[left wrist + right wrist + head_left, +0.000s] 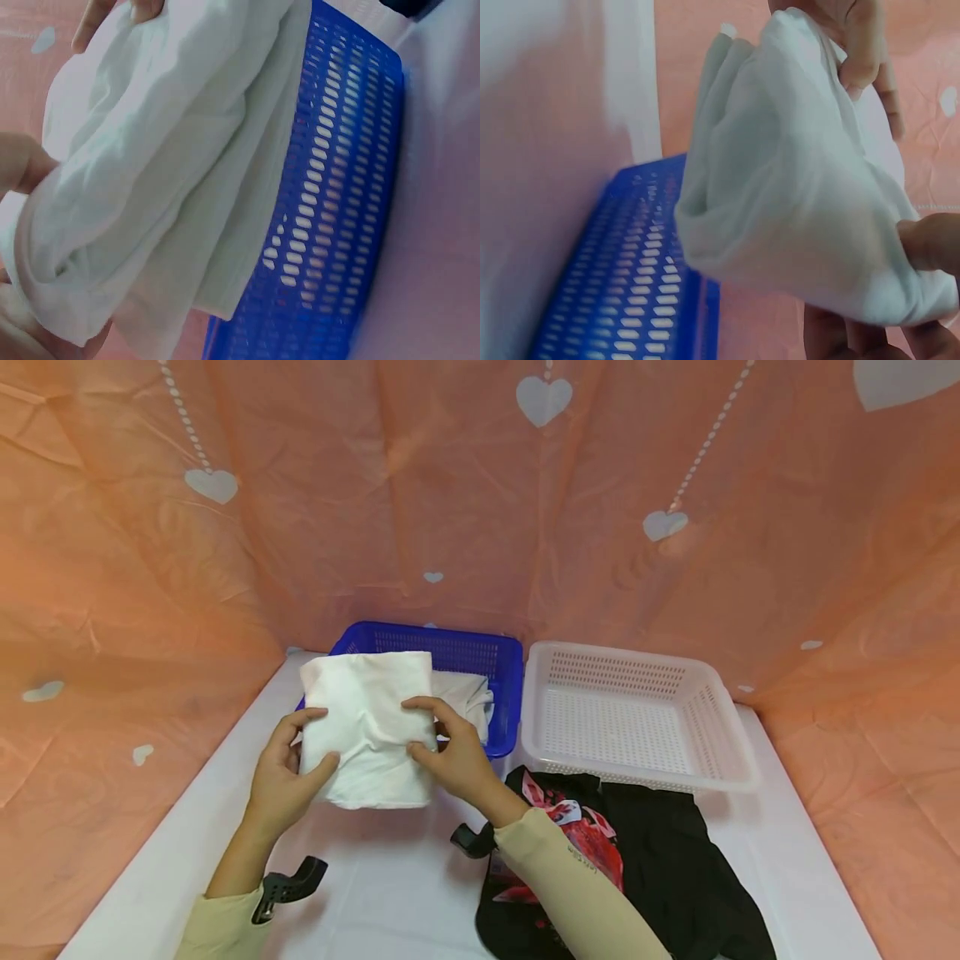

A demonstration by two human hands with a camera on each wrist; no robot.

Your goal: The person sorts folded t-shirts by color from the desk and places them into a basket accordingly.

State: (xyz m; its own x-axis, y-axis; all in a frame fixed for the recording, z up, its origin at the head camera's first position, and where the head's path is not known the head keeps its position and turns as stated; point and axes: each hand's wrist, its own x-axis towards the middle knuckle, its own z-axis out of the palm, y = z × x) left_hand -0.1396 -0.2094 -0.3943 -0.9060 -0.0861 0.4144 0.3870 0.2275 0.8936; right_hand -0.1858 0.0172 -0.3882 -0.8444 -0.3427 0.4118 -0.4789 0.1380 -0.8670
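Note:
Both hands hold a folded white garment (367,727) up in front of the blue basket (472,652), overlapping it in the head view. My left hand (281,781) grips its left side, thumb on the near face. On the right side, my right hand (461,760) pinches the edge between thumb and fingers. Several soft layers of the garment (187,150) show in the left wrist view. Seen from the right wrist, its folded end (795,195) bulges, with fingers at two sides. Another whitish cloth (467,695) lies inside the blue basket, partly hidden.
A white plastic basket (723,718) stands right of the blue one. Before it lies a black garment (660,852) with a red floral print, partly under the right forearm. White cloth covers the table (375,877); an orange curtain (465,493) with hearts surrounds it.

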